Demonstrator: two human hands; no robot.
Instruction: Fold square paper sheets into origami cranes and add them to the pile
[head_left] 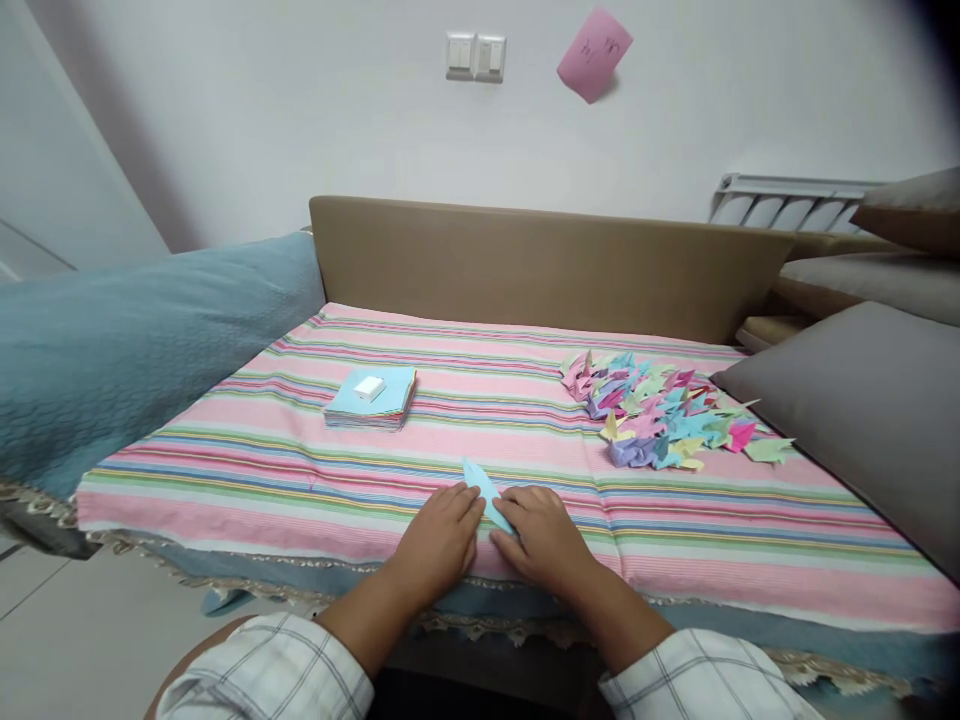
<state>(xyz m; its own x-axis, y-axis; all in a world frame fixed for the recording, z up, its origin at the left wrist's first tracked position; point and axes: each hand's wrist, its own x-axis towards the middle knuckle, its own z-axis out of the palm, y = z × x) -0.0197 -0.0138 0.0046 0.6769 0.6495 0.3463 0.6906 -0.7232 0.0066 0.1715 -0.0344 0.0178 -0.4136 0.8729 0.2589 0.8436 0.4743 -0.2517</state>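
Note:
A narrow piece of folded light-blue paper (481,487) lies slantwise on the striped cloth near its front edge, its pointed end away from me. My left hand (441,530) is closed along the paper's left side, fingertips pressing on it. From the right, my right hand (541,532) grips the lower part between thumb and fingers. Part of the paper is hidden under the fingers. Beyond my left hand sits a stack of square coloured paper (367,412) with a small white block (369,388) on top. Many folded paper cranes (660,410) in several colours are gathered at the right.
The pink striped cloth (247,440) covers a sofa seat with a tan backrest (540,265). A blue-covered armrest (150,340) borders the left. Grey cushions (862,400) stand at the right. A pink note (594,55) and switches (475,57) are on the wall.

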